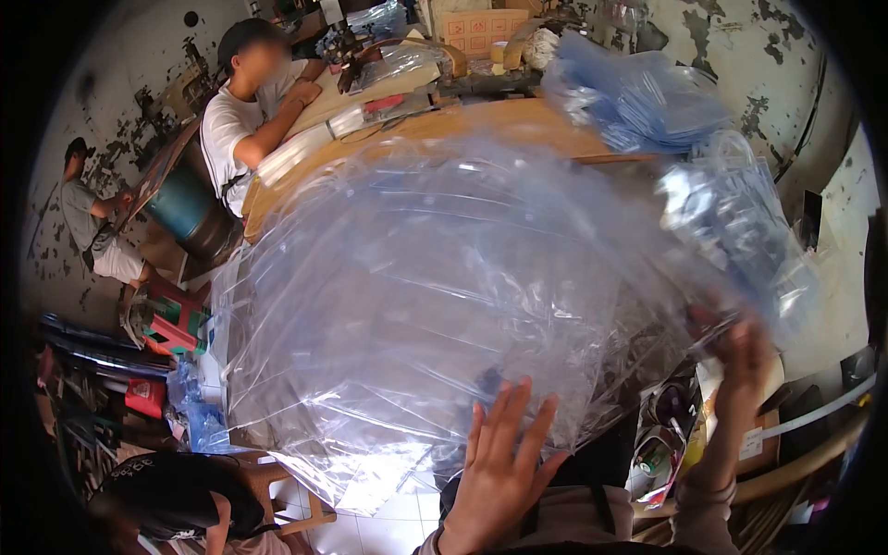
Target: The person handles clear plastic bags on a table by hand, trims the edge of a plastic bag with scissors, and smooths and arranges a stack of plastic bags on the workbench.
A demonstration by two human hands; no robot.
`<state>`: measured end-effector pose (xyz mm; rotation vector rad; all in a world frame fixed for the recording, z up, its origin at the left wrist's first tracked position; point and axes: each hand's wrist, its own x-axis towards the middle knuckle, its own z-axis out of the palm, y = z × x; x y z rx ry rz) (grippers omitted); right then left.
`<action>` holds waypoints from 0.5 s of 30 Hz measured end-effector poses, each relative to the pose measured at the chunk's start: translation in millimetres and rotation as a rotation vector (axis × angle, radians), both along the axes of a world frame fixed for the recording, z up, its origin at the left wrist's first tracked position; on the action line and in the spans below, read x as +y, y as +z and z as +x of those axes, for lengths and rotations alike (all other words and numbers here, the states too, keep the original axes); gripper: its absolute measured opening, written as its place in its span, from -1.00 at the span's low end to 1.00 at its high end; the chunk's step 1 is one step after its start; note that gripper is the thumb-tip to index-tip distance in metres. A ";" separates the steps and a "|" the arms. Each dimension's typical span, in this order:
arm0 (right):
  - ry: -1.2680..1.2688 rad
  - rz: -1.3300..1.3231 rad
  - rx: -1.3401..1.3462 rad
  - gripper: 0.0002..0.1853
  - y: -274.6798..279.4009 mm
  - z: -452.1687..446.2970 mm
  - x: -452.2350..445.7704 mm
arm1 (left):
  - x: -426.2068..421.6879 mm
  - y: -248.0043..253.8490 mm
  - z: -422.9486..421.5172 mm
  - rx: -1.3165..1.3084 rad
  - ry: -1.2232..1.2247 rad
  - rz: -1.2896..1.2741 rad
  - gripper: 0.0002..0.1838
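A large stack of clear plastic sheets (pixel 398 277), seemingly with handle-like loops along its far edge, spreads across the work surface in front of me. My left hand (pixel 504 453) lies on its near edge, fingers spread and palm down. At the right, my right hand (pixel 743 356) is smeared by motion, with its fingers closed on the corner of a clear plastic sheet. That sheet is lifted and blurred towards the right side. Beyond my right hand, a shiny pile of clear plastic bags (pixel 731 222) hangs over the edge.
A wooden table (pixel 518 120) holds a stack of bluish plastic pieces (pixel 638 102) and a machine (pixel 344 46). One person (pixel 245 111) sits there; another (pixel 88 203) stands far left, and a third (pixel 176 499) sits lower left. A box of oddments (pixel 661 435) stands by my right arm.
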<state>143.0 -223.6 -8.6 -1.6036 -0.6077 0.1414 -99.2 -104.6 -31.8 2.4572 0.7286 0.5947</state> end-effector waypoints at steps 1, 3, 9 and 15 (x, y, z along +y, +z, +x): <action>-0.039 0.120 -0.040 -0.56 21.7 8.2 -1.0 | -0.6 -1.9 2.3 -0.003 -0.003 0.004 -0.33; -0.210 0.118 -0.189 -0.54 53.2 20.7 -17.7 | -3.0 -5.1 4.8 0.206 -0.049 0.158 -0.26; -0.615 0.212 -0.670 -0.54 108.7 53.3 -63.6 | -4.1 7.4 5.4 0.295 -0.139 0.091 -0.18; -0.526 -0.203 -1.024 -0.54 79.3 188.6 -189.5 | -2.9 11.1 3.9 0.259 -0.156 0.098 -0.23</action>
